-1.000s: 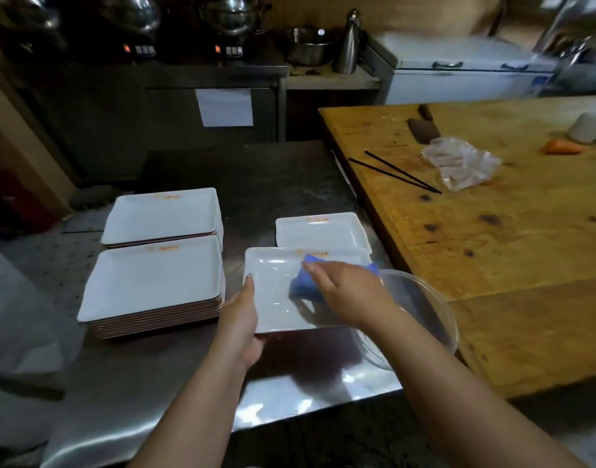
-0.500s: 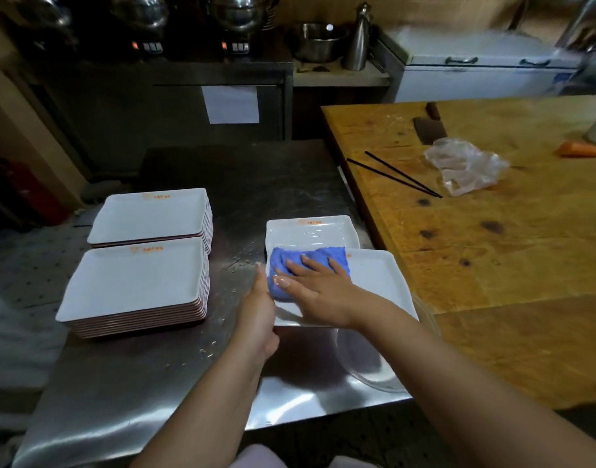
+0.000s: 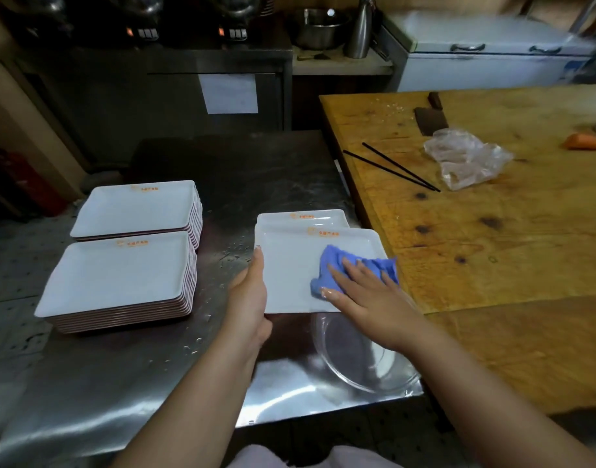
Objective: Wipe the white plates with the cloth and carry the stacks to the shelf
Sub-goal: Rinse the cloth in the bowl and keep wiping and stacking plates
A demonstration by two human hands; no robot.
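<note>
Here the right hand [image 3: 367,295] presses the blue cloth [image 3: 350,268] flat, fingers straight and spread, onto the white plate [image 3: 290,265] on the steel table [image 3: 121,383]; the left hand [image 3: 252,298] grips the plate's left edge.

We see dim light, glare on the steel table's [image 3: 128,383] near edge, blurred bowed far corners.

A steel table [image 3: 128,383] adjoins a wooden worktop [image 3: 512,251]; dark steel cabinets [image 3: 128,96] stand behind.
</note>
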